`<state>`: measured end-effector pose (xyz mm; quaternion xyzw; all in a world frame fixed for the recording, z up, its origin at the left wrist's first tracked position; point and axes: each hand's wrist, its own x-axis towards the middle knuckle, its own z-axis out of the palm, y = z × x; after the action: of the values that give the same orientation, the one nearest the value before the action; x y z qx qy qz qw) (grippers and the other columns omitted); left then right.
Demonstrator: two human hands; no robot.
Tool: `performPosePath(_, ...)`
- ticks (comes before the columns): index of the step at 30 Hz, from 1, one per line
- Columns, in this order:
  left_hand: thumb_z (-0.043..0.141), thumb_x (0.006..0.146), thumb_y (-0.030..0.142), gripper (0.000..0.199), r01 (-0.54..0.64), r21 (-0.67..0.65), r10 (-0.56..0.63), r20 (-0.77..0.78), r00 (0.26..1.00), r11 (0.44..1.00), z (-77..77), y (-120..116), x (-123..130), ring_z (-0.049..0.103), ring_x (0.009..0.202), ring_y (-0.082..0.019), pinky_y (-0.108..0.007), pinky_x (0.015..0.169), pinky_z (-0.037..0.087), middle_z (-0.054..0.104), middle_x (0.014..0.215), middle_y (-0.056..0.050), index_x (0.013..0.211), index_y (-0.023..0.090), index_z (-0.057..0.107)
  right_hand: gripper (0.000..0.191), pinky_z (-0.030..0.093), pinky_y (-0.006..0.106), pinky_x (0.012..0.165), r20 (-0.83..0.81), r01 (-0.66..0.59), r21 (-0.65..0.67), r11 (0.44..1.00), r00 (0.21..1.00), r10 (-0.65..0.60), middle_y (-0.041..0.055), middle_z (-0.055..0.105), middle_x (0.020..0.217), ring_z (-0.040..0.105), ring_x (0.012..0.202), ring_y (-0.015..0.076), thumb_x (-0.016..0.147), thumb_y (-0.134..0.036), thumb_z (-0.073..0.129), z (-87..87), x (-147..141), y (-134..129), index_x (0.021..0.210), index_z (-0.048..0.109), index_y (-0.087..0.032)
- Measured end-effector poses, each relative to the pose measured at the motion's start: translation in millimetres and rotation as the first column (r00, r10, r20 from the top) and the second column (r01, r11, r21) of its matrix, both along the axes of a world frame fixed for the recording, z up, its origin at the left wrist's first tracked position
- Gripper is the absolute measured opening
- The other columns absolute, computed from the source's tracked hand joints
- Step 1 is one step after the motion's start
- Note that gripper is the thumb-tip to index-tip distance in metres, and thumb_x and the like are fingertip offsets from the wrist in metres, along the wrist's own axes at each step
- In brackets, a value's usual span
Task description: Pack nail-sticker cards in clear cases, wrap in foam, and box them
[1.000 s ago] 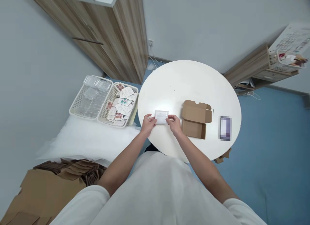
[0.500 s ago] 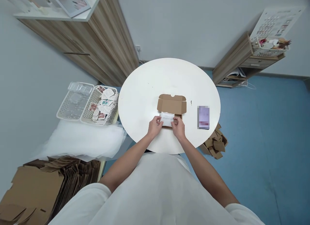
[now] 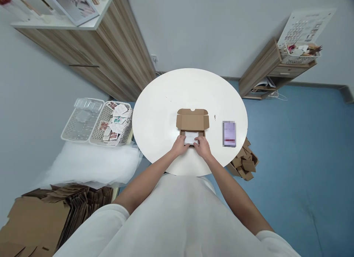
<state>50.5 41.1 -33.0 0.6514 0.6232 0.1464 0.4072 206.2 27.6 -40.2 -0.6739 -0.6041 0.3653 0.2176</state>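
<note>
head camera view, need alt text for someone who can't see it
Two bare hands, left hand and right hand, hold a white packet in an open cardboard box on a round white table. Baskets of clear cases and printed cards stand at left.

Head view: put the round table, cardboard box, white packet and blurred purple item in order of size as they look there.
1. Round table
2. Cardboard box, open lid included
3. Blurred purple item
4. White packet, partly covered by fingers
</note>
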Motion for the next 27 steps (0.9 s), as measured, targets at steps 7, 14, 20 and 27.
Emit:
performPosePath(7, 0.061, 0.067, 0.029, 0.032, 0.113, -0.027, -0.113, 0.009, 0.994, 0.993, -9.3, -2, 1, 0.054, 0.102, -0.025, -0.035, 0.087, 0.041, 0.053, 0.109, -0.013, 0.096, 0.014, 0.057, 0.027, 0.044, 0.032, 0.078, 0.074, -0.053, -0.002, 0.999, 0.996, 0.053, 0.0059, 0.05, 0.103, 0.054, 0.086, 0.0164, 0.072, -0.014, 0.048, -6.1, 1, -3, 0.097, 0.057, -0.02)
performPosePath(14, 0.057, 0.071, 0.025, 0.033, 0.159, 0.111, -0.162, 0.017, 0.987, 0.981, -2.7, -3, -5, 0.051, 0.106, -0.025, -0.038, 0.091, 0.04, 0.052, 0.112, -0.013, 0.103, 0.016, 0.055, 0.03, 0.041, 0.036, 0.087, 0.105, -0.077, 0.033, 0.997, 0.992, 0.073, 0.0121, 0.045, 0.119, 0.05, 0.103, 0.0221, 0.073, -0.019, 0.05, 0.0, 3, -14, 0.102, 0.058, -0.016)
performPosePath(20, 0.057, 0.074, 0.03, 0.045, -0.095, 0.081, 0.09, 0.068, 0.994, 0.992, -6.5, -3, -33, 0.052, 0.104, -0.023, -0.036, 0.087, 0.042, 0.05, 0.116, -0.013, 0.115, 0.015, 0.048, 0.041, 0.041, 0.039, 0.087, 0.021, 0.178, 0.014, 0.984, 0.984, -0.178, 0.0122, 0.051, 0.114, 0.051, 0.103, 0.0231, 0.075, -0.033, 0.049, 5.3, 27, -18, 0.112, 0.052, -0.016)
performPosePath(27, 0.056, 0.075, 0.03, 0.041, -0.128, -0.119, 0.149, 0.189, 0.971, 0.985, -18.5, -12, -43, 0.058, 0.093, -0.02, -0.029, 0.078, 0.045, 0.056, 0.112, -0.011, 0.113, 0.015, 0.051, 0.044, 0.045, 0.032, 0.076, -0.144, 0.168, -0.213, 0.963, 0.969, -0.201, 0.0076, 0.058, 0.109, 0.059, 0.086, 0.0183, 0.074, -0.034, 0.05, 7.0, 17, -16, 0.115, 0.05, -0.019)
